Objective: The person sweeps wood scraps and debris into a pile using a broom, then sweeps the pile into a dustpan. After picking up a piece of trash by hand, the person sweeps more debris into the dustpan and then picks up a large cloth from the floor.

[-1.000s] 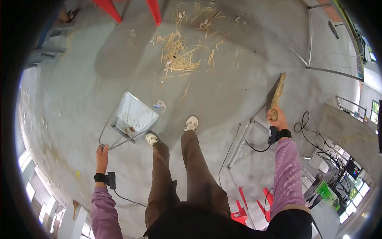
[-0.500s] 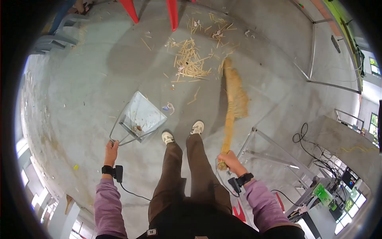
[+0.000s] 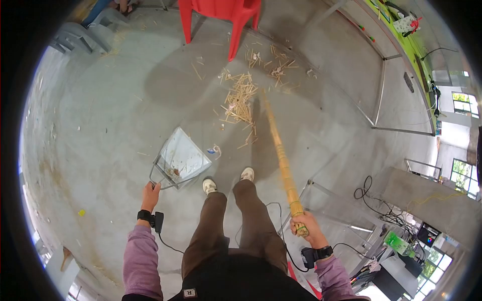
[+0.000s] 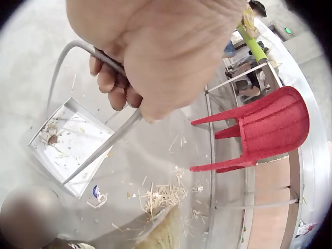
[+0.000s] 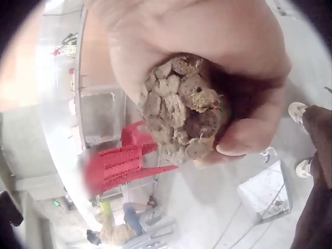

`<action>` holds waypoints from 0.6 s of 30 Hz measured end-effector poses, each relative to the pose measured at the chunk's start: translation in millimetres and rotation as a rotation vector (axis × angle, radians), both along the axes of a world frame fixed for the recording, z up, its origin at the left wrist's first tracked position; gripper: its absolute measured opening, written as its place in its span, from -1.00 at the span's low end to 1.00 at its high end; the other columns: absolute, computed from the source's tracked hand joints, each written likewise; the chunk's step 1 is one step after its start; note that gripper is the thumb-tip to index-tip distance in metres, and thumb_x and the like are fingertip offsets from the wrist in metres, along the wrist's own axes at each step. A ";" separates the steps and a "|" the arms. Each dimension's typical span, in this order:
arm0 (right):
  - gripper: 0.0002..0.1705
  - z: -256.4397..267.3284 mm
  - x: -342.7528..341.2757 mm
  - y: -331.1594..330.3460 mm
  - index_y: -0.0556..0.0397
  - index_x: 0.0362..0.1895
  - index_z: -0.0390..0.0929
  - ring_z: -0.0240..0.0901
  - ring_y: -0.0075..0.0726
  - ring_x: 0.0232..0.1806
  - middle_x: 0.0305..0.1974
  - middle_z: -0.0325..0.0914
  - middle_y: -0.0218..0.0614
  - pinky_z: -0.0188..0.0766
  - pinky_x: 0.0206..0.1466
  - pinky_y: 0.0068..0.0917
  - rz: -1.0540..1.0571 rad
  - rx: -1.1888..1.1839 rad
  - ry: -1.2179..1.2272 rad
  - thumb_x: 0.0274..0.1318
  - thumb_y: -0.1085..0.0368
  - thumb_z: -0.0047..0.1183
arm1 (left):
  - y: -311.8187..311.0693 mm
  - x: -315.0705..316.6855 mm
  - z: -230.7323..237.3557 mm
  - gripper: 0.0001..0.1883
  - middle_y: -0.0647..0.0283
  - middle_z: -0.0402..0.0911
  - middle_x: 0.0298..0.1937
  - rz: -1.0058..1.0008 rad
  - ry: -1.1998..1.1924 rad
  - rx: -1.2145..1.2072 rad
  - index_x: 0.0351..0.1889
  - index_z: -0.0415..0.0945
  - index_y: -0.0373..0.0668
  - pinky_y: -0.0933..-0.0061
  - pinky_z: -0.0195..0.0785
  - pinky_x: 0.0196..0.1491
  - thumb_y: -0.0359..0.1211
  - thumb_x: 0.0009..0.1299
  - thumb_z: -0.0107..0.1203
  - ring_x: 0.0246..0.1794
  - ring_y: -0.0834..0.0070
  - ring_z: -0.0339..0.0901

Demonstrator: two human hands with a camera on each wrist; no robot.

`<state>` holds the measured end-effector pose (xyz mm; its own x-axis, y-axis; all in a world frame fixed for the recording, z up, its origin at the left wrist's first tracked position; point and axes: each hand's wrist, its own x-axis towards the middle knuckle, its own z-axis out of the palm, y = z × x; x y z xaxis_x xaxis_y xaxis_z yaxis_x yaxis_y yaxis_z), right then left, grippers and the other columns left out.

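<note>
My left hand (image 3: 150,195) grips the bent grey handle (image 4: 106,142) of a metal dustpan (image 3: 188,158). The dustpan rests on the floor with bits of debris inside it, left of my feet. In my right hand (image 3: 310,230) is the thick, bound handle of a straw broom (image 3: 283,168), seen edge-on and slanting forward. Its far tip is right beside the near right side of a pile of short pale sticks (image 3: 242,95). The right wrist view shows the cut stalk ends of the handle (image 5: 176,111) poking out of my fist.
A red plastic chair (image 3: 221,10) stands behind the pile, with more scattered sticks (image 3: 276,67) near its legs. A crumpled wrapper (image 3: 215,150) lies by the dustpan. Metal frames (image 3: 381,95) and tangled cables (image 3: 396,213) are on the right. A person sits at the far left.
My right hand has swung the broom from the far right inward to the pile. The pile's near right sticks now trail closer to me. The left hand keeps hold of the dustpan handle.
</note>
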<state>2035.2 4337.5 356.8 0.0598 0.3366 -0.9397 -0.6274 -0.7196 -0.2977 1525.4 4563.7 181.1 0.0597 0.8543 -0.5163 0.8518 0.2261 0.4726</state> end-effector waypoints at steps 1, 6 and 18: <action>-0.82 -3.2 7.8 0.1 0.19 -0.41 0.40 0.39 -0.36 -0.70 -0.59 0.42 -0.27 0.35 -0.66 -0.48 0.006 -0.010 -0.062 -0.10 0.36 0.07 | -1.9 -0.4 -1.3 -0.63 -0.01 0.45 -0.58 0.004 0.005 0.010 -0.51 0.35 -0.39 0.17 0.21 -0.43 -0.20 0.28 0.04 -0.55 0.18 0.40; -0.83 -40.5 77.4 32.8 0.18 -0.34 0.39 0.42 -0.38 -0.62 -0.54 0.45 -0.26 0.39 -0.57 -0.51 -0.033 -0.037 -0.192 -0.05 0.38 0.04 | 3.3 16.9 10.5 -0.65 0.04 0.41 -0.61 0.154 -0.080 -0.090 -0.52 0.33 -0.40 0.21 0.19 -0.44 -0.24 0.27 0.04 -0.57 0.27 0.34; -0.80 -250.9 310.6 213.5 0.02 -0.28 0.35 0.42 -0.38 -0.38 -0.42 0.39 -0.31 0.44 -0.38 -0.47 0.485 0.602 -0.765 -0.02 0.36 0.07 | 23.0 57.4 16.6 -0.71 0.21 0.38 -0.59 0.267 0.004 -0.093 -0.46 0.37 -0.34 0.37 0.18 -0.42 -0.25 0.27 0.06 -0.53 0.46 0.26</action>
